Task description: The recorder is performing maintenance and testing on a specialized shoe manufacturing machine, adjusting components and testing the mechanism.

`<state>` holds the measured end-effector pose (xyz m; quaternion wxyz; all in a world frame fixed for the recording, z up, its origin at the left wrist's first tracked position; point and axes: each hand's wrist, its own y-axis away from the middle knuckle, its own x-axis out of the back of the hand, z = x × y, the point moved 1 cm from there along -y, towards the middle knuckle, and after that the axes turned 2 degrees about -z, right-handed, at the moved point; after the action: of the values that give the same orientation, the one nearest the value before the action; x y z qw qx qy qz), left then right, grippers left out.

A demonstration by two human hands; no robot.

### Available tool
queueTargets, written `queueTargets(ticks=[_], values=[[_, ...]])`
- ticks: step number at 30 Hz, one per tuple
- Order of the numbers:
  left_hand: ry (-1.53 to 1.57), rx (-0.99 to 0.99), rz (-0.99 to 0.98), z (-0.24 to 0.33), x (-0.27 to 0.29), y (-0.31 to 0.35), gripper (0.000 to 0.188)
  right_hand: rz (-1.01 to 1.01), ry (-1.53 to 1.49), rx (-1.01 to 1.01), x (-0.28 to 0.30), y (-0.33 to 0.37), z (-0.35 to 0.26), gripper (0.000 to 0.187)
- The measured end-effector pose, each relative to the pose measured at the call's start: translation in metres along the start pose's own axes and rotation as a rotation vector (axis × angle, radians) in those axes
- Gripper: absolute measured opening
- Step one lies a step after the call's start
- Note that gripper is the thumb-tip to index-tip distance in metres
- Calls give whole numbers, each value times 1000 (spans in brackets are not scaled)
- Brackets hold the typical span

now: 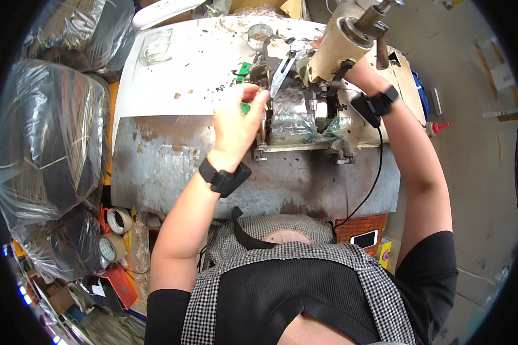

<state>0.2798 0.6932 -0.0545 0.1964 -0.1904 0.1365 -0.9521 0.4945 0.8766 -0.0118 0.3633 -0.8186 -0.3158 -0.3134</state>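
My left hand (236,122) is at the left side of a cream-coloured bench machine (335,50). Its thumb and fingertips come together beside a pointed metal strip (282,75); anything pinched there is too small to make out. Close to those fingers are small green parts (243,69). My right hand (358,75) reaches behind the machine's upright head, which hides its fingers. Below the head, clear plastic film (293,119) covers part of the machine's base.
Small black bits lie scattered over the white tabletop (172,72). A worn metal sheet (172,158) forms the table's near part. Plastic-wrapped bundles (49,144) are stacked at left, above tape rolls (119,220). A black cable (380,167) hangs from my right wrist. A phone (364,238) lies near my lap.
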Motion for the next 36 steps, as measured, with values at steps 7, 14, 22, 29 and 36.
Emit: queueTargets(ticks=[7, 14, 22, 29, 36], values=[[39, 264, -160, -74, 24, -20, 26, 289, 325, -317, -2, 67, -107, 15], [339, 635, -502, -119, -9, -37, 24, -130, 46, -597, -134, 102, -176, 33], [805, 733, -433, -134, -10, -55, 21, -171, 257, -931, -186, 90, -164, 45], [828, 718, -429, -136, -7, -55, 19, -35, 295, -972, -199, 92, -173, 45], [257, 550, -616, -118, 22, -8, 29, -64, -404, -1107, -192, 111, -151, 37]])
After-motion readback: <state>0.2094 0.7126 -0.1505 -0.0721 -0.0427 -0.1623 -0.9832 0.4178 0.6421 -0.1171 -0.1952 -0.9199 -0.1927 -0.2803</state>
